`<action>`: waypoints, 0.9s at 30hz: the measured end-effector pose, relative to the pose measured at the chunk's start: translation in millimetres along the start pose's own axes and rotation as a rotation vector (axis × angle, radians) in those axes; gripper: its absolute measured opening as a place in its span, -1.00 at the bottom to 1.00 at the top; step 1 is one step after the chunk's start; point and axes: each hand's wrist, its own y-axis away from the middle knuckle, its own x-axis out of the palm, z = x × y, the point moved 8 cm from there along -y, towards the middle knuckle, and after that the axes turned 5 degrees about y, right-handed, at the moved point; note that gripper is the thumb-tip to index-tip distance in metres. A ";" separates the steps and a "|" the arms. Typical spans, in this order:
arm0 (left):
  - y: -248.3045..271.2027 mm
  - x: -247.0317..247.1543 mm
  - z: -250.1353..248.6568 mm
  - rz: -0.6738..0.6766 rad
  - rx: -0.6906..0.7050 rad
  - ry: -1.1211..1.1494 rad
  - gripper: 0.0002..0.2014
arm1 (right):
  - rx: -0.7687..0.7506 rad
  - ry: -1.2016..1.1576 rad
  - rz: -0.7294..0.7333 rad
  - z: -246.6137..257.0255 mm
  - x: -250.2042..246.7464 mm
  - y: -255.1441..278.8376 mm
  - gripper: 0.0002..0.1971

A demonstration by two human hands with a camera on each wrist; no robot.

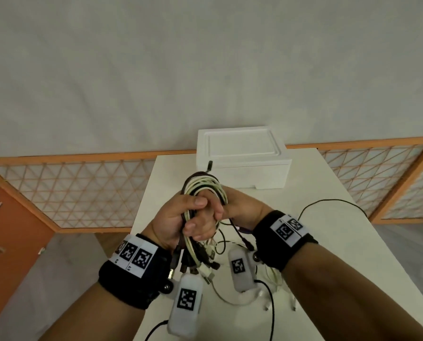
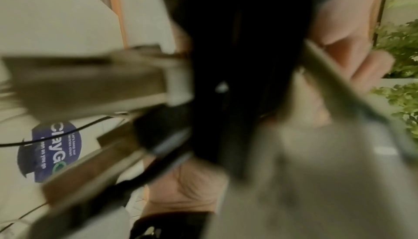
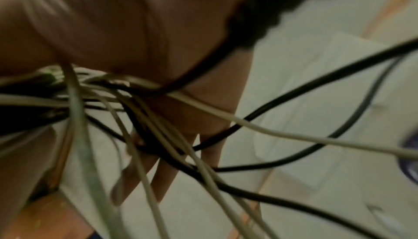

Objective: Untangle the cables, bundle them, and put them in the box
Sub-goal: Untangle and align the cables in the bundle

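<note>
A bundle of white and black cables [image 1: 205, 184] is held up above the white table [image 1: 341, 254]. My left hand [image 1: 176, 217] grips the strands from the left, thumb on top. My right hand [image 1: 242, 207] comes in from the right; the top of the loop passes over it and its fingers curl round the strands under the left thumb. Several plug ends [image 1: 200, 264] hang below the hands. In the right wrist view the cables [image 3: 144, 121] cross the palm and fingers [image 3: 162, 176]. The left wrist view is blurred, with big plug ends [image 2: 90, 82] close to the lens.
A white foam box [image 1: 242, 158] with its lid on stands at the table's far edge. Loose black cable [image 1: 328, 201] and white cables [image 1: 274, 279] lie on the table below and right of the hands. An orange lattice railing [image 1: 82, 193] runs behind the table.
</note>
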 end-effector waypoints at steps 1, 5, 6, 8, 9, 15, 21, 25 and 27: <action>2.3 -0.4 -2.0 0.005 0.003 0.008 -0.72 | 0.009 -0.065 0.038 -6.2 6.3 -0.3 -0.56; 11.1 -9.0 -8.9 -0.019 0.008 0.007 -0.71 | 0.121 -0.223 -0.008 -28.7 4.3 7.9 -0.52; 13.2 -10.5 -8.7 -0.023 0.009 0.012 -0.71 | 0.144 -0.224 -0.014 -31.5 2.2 10.3 -0.57; 15.9 -11.4 -6.9 -0.022 0.014 0.027 -0.70 | 0.165 -0.220 -0.020 -29.8 -0.6 15.4 -0.69; 16.1 -11.6 -5.5 -0.020 0.017 0.036 -0.70 | 0.175 -0.206 -0.038 -28.0 -3.2 17.3 -0.74; 6.2 -21.4 2.3 -0.098 0.078 0.141 -0.71 | 0.178 0.556 -0.413 -14.2 -37.8 24.0 -0.83; -5.5 -41.0 4.3 -0.360 0.263 0.082 -0.75 | 0.228 0.743 -0.498 -38.8 -19.8 19.8 -0.62; -0.6 -46.3 10.3 -0.432 0.255 0.029 -0.61 | 0.169 0.676 -0.362 -31.0 2.0 15.5 -0.50; -5.1 -40.8 11.9 -0.385 0.238 0.025 -0.62 | 0.224 0.601 -0.350 -37.8 3.4 19.4 -0.54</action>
